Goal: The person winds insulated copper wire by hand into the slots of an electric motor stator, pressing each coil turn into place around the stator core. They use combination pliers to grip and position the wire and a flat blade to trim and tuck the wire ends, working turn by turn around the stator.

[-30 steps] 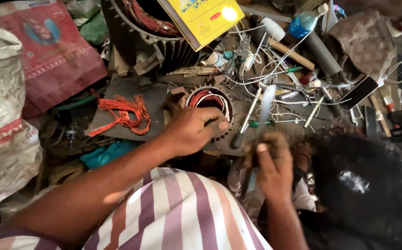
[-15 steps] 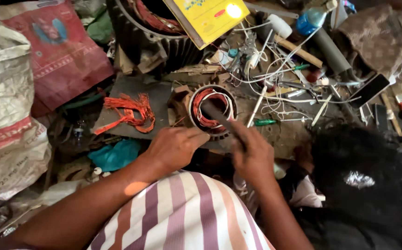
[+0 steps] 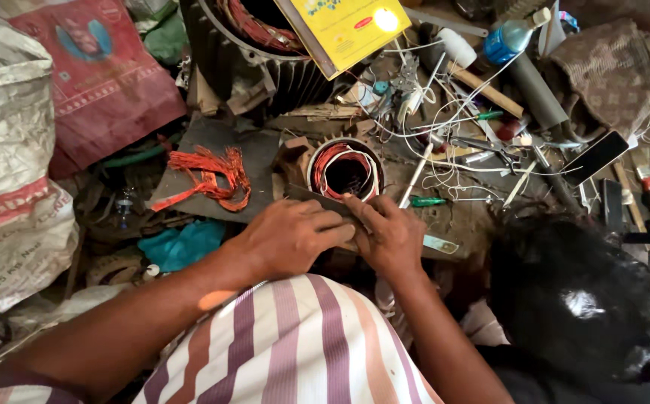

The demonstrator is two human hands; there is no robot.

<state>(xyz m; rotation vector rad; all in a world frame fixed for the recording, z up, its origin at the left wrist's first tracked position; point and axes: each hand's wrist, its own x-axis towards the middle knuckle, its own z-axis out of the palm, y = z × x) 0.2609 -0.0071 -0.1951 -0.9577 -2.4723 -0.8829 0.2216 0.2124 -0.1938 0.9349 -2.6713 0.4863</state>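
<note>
Copper wire fills the small round motor coil [image 3: 346,170] standing on the cluttered floor. Just in front of it both hands meet on a flat dark strip [image 3: 317,199] — the left hand [image 3: 289,236] pressing it down with fingers together, the right hand [image 3: 391,233] pinching its end, likely to steady it. A yellow box [image 3: 347,26] leans above; a red printed sack [image 3: 93,82] lies left.
</note>
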